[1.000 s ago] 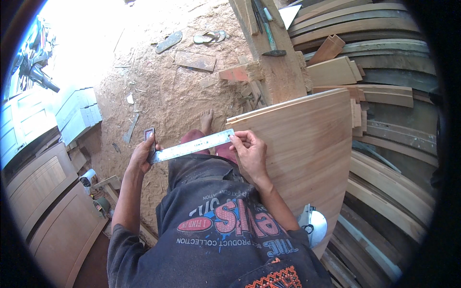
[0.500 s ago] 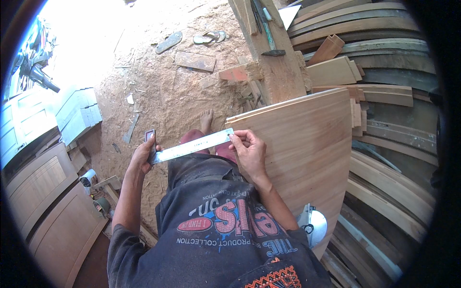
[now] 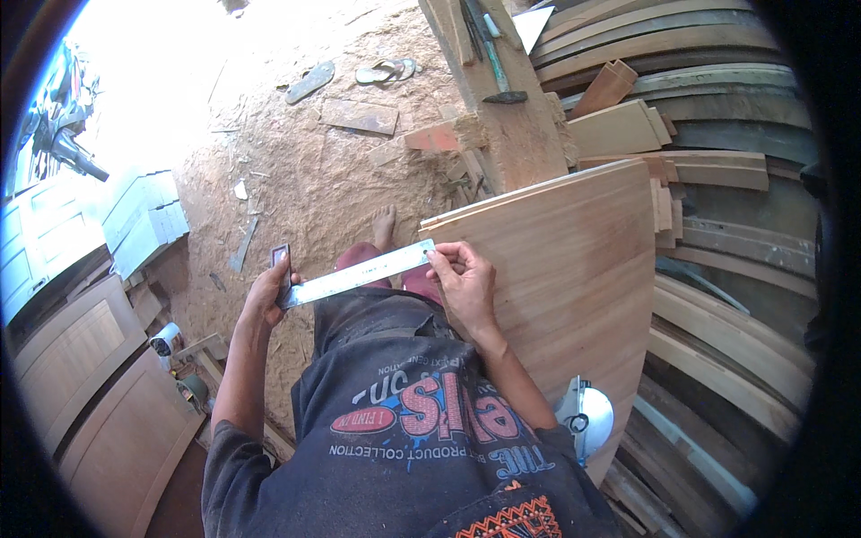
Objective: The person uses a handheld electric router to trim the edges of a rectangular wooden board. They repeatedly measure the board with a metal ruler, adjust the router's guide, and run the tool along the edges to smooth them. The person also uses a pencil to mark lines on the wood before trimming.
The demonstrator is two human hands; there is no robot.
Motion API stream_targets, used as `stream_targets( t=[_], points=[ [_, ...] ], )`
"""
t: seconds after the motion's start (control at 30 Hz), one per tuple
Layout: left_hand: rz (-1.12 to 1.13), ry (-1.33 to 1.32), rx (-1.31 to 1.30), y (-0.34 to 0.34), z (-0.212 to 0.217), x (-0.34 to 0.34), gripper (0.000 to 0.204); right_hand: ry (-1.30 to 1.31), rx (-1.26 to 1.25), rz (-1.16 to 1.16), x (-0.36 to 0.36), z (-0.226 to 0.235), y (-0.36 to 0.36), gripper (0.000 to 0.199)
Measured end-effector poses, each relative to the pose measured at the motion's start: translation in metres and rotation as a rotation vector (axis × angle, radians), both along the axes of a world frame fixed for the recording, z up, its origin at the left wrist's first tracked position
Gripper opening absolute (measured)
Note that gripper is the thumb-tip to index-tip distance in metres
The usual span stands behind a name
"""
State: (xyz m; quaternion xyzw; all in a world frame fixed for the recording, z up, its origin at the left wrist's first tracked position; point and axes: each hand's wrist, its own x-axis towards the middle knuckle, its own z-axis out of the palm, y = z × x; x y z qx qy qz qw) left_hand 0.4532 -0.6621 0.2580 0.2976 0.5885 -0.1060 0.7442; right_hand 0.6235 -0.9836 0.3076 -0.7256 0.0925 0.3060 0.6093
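Observation:
A try square spans the space between my hands, its flat metal blade (image 3: 363, 273) running from lower left to upper right in front of my body. My left hand (image 3: 266, 291) is closed around its dark handle (image 3: 282, 260). At the blade's far right end, near the small hole, my right hand (image 3: 465, 280) pinches the tip between thumb and fingers. Just right of that hand lies a broad wooden panel (image 3: 565, 260), apparently on top of another board.
A hammer (image 3: 504, 90) rests on a thick beam (image 3: 529, 148) ahead. Stacked planks (image 3: 717, 170) fill the right side. A white-topped tool (image 3: 592, 421) sits by my right elbow. Door panels (image 3: 126, 439) lean at left. Sandals (image 3: 387, 71) and wood scraps lie on the sawdust-covered floor (image 3: 296, 170).
The view has shifted very slightly. Both hands keep the same hold on the try square, and nothing else has visibly moved.

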Motion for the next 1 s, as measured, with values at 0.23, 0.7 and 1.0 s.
stream_targets(
  t=[0.23,0.7,1.0],
  points=[
    [-0.002,0.016,0.015,0.003,-0.011,-0.005,0.023,-0.023,-0.004,-0.008,0.000,0.001,0.001,0.016],
    [0.019,-0.028,-0.024,0.006,-0.015,-0.006,0.026,-0.061,-0.021,-0.015,-0.003,-0.001,0.002,0.016],
    [0.024,-0.036,0.010,0.005,-0.016,-0.007,0.027,-0.100,-0.019,-0.023,-0.005,-0.004,0.002,0.016]
  ],
)
